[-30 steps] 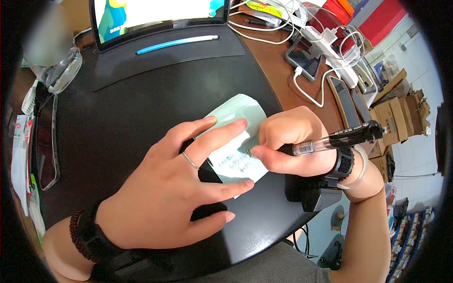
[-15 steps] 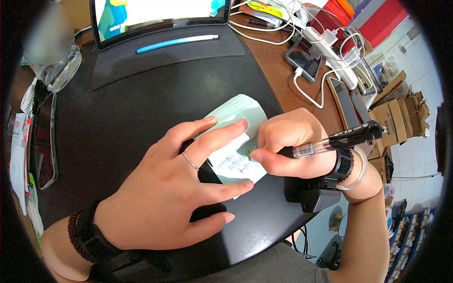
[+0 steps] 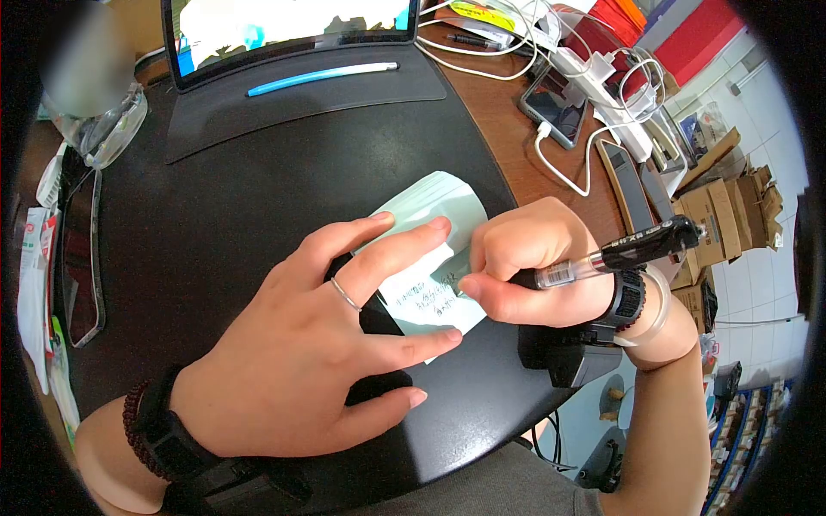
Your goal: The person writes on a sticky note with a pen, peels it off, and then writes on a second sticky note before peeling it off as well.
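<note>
A pale green notepad (image 3: 443, 202) with a curled upper part lies on the black desk mat (image 3: 284, 181). Several short lines of dark handwriting cover its lower half. My left hand (image 3: 301, 344) is spread, with a ring on one finger; fingertips press on the pad's left and lower edges. In my right hand (image 3: 525, 267) is a black pen (image 3: 602, 261), pinched between thumb and fingers, its cap end pointing right. The pen's tip is hidden behind the thumb, close to the end of the written lines.
A tablet (image 3: 292, 34) stands at the back, with a blue and white stylus (image 3: 323, 79) before it. White cables tangle around a power strip (image 3: 602, 103) and a phone (image 3: 555, 107) on the right. Cardboard boxes (image 3: 718, 219) are beyond the desk.
The tablet's picture has changed. My right hand and the pen have shifted very slightly; my left hand and the notepad stay in place.
</note>
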`<state>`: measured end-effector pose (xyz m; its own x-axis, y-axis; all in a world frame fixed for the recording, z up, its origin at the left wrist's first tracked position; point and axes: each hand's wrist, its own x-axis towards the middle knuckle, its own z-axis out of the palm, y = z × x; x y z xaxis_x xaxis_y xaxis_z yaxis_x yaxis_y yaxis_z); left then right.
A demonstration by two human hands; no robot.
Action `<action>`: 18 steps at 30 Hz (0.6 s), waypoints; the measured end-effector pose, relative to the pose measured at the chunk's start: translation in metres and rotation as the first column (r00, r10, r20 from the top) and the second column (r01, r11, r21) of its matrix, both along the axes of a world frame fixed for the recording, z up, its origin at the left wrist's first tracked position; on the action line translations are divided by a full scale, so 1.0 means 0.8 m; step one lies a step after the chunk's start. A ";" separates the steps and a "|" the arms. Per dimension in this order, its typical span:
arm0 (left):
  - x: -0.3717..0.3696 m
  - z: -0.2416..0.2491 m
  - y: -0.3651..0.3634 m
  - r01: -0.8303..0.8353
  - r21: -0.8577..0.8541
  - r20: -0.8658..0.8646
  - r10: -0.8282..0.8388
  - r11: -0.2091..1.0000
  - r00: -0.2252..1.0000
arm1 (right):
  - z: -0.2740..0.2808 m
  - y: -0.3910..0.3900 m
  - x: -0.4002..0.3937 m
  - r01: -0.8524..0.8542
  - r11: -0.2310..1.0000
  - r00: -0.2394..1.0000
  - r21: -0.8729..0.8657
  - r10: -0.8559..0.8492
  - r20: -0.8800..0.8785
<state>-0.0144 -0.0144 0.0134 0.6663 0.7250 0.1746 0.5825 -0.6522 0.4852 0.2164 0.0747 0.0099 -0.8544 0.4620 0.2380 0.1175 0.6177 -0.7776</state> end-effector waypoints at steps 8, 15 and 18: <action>0.000 -0.002 -0.001 -0.006 0.006 0.005 0.006 1.000 1.000 | 0.003 -0.001 0.002 -0.004 1.000 0.998 -0.015 0.005 0.064; 0.000 0.001 -0.001 -0.002 0.000 -0.003 0.002 1.000 1.000 | 0.002 0.002 0.002 0.052 0.997 0.997 0.052 -0.055 0.054; -0.001 -0.001 -0.001 -0.009 -0.019 0.005 0.009 1.000 1.000 | 0.003 0.000 -0.001 0.050 0.998 0.998 0.043 -0.051 0.035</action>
<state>-0.0148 -0.0151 0.0128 0.6591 0.7340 0.1638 0.5855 -0.6375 0.5007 0.2155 0.0745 0.0121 -0.8387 0.4949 0.2272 0.1768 0.6421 -0.7459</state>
